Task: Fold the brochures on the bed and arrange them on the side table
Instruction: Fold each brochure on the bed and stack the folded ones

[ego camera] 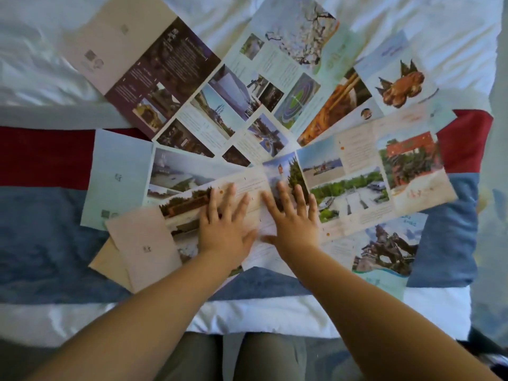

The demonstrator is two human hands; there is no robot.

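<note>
- The left hand (224,226) lies palm-down on a long unfolded brochure with a red gate photo (357,171). Its fingers (232,195) are straight and spread apart, pressing the sheet flat and gripping nothing.
- The right hand (292,221) lies just beside it on the same sheet. Its fingers (283,196) are also straight and fanned out, holding nothing. The two thumbs are close, but I cannot tell whether they touch.
- The brochures lie fanned and overlapping on the bed (41,64), partly on white sheet and partly on a red-and-blue fabric runner (41,215). I can tell eight apart, and the overlaps may hide more.
- Far left: one pale blue brochure with seaside photos (118,174).
- Lower left: one pale pink folded card (143,243) lying on one tan sheet (100,261).
- Upper left: one purple-and-cream brochure (165,70).
- Top centre: one pale green brochure with a blossom photo (291,37), its lower end tucked under other sheets.
- Upper right: one brochure with crab and noodle photos (395,83).
- Lower right: one brochure with a stone sculpture photo (384,248), partly under the long sheet.
</note>
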